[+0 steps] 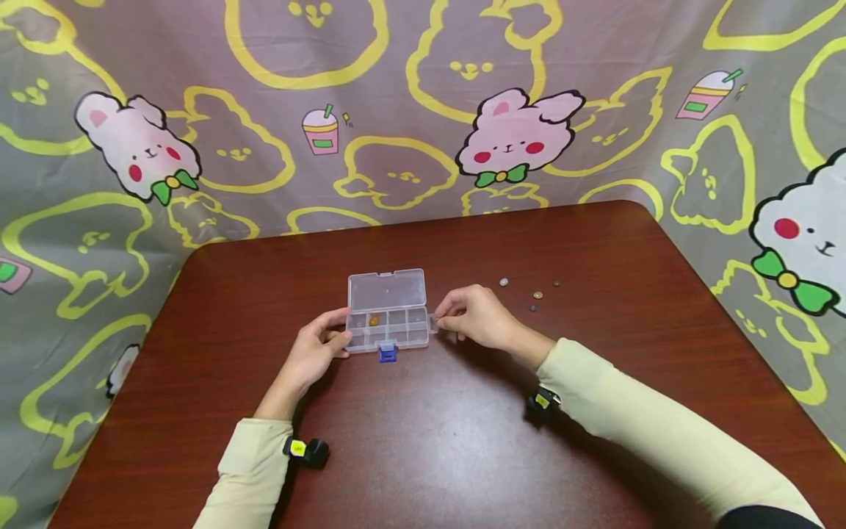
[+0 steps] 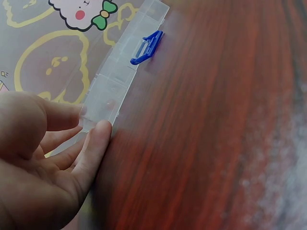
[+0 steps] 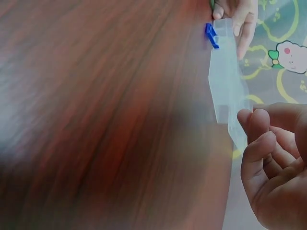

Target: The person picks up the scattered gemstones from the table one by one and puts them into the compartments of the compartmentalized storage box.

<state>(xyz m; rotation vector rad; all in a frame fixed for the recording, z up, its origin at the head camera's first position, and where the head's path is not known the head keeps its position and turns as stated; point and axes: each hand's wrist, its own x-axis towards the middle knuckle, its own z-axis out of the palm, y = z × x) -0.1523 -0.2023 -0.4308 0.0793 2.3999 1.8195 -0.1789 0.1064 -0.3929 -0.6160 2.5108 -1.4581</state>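
A clear plastic compartment box (image 1: 407,338) with a blue latch (image 1: 388,353) lies with its lid (image 1: 386,291) raised at the back. One amber-brown stone (image 1: 374,321) sits in a back-row compartment, second from the left. My left hand (image 1: 319,349) grips the box's left end, thumb at the front corner and fingers behind; the left wrist view shows this hand (image 2: 57,148) at close range. At the opposite end, my right hand (image 1: 479,317) pinches a small clear tab (image 1: 433,324), thumb against forefinger. Those fingertips (image 3: 259,122) partly hide the tab in the right wrist view.
Several small stones lie on the brown table (image 1: 423,419) behind my right hand: a white one (image 1: 504,282), a tan one (image 1: 538,295), a dark one (image 1: 556,283) and a blue one (image 1: 533,308). A patterned curtain (image 1: 396,110) hangs around the table.
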